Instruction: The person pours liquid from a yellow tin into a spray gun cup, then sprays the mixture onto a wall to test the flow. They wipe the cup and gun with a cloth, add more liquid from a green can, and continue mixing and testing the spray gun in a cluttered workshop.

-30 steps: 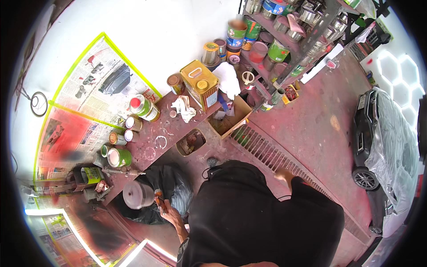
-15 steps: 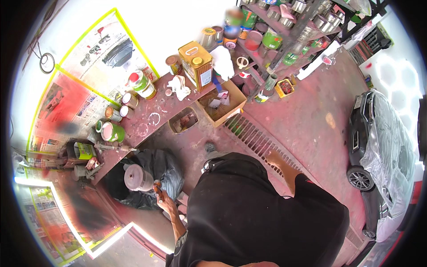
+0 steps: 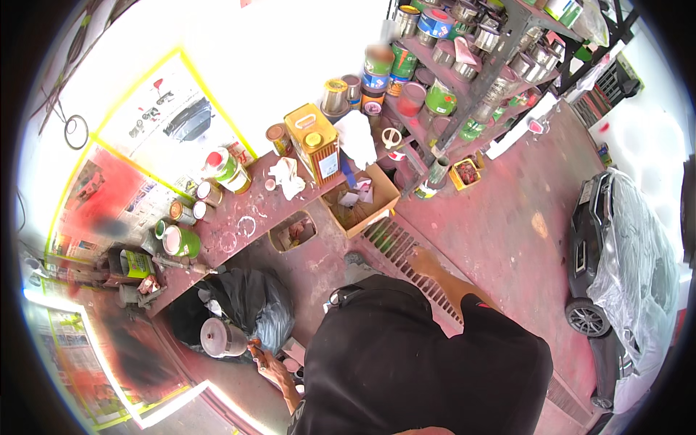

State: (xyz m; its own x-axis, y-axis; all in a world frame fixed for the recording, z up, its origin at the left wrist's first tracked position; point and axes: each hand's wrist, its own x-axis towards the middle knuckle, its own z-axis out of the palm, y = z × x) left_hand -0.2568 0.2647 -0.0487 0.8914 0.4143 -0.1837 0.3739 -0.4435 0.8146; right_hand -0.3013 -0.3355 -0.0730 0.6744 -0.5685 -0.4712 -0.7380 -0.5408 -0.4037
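My left hand [image 3: 274, 371] is closed round the handle of a paint spray gun [image 3: 225, 339], whose big translucent cup with a pinkish lid points away to the left. Behind the cup lies a black plastic bag [image 3: 250, 301], beneath the workbench [image 3: 246, 235]. My right hand [image 3: 424, 262] hangs over a floor grate [image 3: 395, 243], out from my side. Its fingers are too small and blurred to make out, and no object shows in it.
Paint cans [image 3: 181, 241] and a gold rectangular tin [image 3: 313, 141] stand on the bench. An open cardboard box [image 3: 362, 199] sits beyond its end. Shelving [image 3: 471, 109] full of cans rises at the back. A dark car [image 3: 591, 239] under plastic sheeting is at right.
My view has shifted, so the bench, shelves and car sit lower in the picture. The spray gun stays in my left hand. My right hand has swung a little left over the grate.
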